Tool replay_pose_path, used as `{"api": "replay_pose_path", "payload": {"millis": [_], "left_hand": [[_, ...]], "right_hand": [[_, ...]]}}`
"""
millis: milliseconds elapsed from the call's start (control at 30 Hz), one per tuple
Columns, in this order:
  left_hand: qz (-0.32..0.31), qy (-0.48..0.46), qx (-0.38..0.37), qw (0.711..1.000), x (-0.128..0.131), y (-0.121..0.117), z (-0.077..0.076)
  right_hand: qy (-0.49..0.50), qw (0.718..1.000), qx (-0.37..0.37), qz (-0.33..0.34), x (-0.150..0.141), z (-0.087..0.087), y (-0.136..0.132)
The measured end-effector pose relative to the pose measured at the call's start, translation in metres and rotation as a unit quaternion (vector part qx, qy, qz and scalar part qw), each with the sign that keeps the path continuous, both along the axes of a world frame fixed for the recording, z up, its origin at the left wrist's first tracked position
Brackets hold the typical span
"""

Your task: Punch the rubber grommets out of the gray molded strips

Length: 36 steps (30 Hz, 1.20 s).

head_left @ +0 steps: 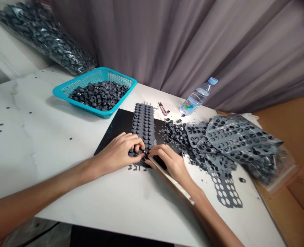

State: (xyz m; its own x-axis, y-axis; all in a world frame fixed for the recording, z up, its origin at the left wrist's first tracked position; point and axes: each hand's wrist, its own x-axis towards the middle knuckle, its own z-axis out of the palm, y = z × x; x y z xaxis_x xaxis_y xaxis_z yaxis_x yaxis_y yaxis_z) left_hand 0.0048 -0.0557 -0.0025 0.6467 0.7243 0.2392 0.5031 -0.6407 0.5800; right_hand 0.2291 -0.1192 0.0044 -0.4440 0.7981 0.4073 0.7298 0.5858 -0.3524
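A dark grey moulded sheet with rows of round knobs (144, 120) lies on a black mat (110, 130) in front of me. My left hand (124, 149) is closed at the near end of the sheet, thumb and fingers pinching its edge. My right hand (168, 161) is closed around a long, thin, pale stick (173, 181), which slants back beneath the palm toward the wrist. The stick's front tip meets the sheet between both sets of fingertips. Small dark pieces there are partly hidden by the fingers.
A turquoise basket (94, 111) holds many small dark rings. Loose rings (176, 133), pink-handled snips (162, 108) and a water bottle (196, 97) stand or lie beyond the mat. Punched-out sheets (234, 137) pile up at right. A full plastic bag (44, 37) rests at back left.
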Motion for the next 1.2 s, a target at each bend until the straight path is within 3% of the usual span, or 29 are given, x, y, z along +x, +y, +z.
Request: {"api": "replay_pose_path", "payload": {"millis": [500, 567, 700, 767, 833, 1000, 1100, 1200], "left_hand": [[0.0, 0.004, 0.003, 1.0, 0.0, 0.0, -0.001], [0.001, 0.004, 0.0, 1.0, 0.0, 0.0, 0.0], [0.0, 0.0, -0.008, 1.0, -0.001, -0.002, 0.001], [0.0, -0.002, -0.001, 1.0, -0.001, -0.004, 0.002], [0.001, -0.002, 0.017, 1.0, 0.0, -0.006, 0.004], [-0.025, 0.026, 0.079, 0.996, 0.005, -0.012, 0.007], [-0.018, 0.033, 0.081, 0.996, 0.007, -0.012, 0.005], [-0.011, 0.027, 0.07, 0.997, 0.008, -0.011, 0.003]], "right_hand": [[-0.016, 1.0, 0.006, 0.011, -0.005, -0.003, 0.002], [0.017, 0.999, -0.006, -0.028, -0.004, -0.002, 0.001], [0.084, 0.977, -0.009, -0.196, 0.011, 0.004, -0.005], [0.082, 0.971, -0.028, -0.222, 0.021, 0.008, -0.008], [0.093, 0.975, -0.059, -0.192, 0.028, 0.01, -0.011], [0.136, 0.985, -0.102, -0.041, 0.021, 0.011, -0.013], [0.135, 0.987, -0.085, 0.021, 0.012, 0.005, -0.011], [0.128, 0.989, -0.057, 0.04, 0.01, -0.003, -0.007]]}}
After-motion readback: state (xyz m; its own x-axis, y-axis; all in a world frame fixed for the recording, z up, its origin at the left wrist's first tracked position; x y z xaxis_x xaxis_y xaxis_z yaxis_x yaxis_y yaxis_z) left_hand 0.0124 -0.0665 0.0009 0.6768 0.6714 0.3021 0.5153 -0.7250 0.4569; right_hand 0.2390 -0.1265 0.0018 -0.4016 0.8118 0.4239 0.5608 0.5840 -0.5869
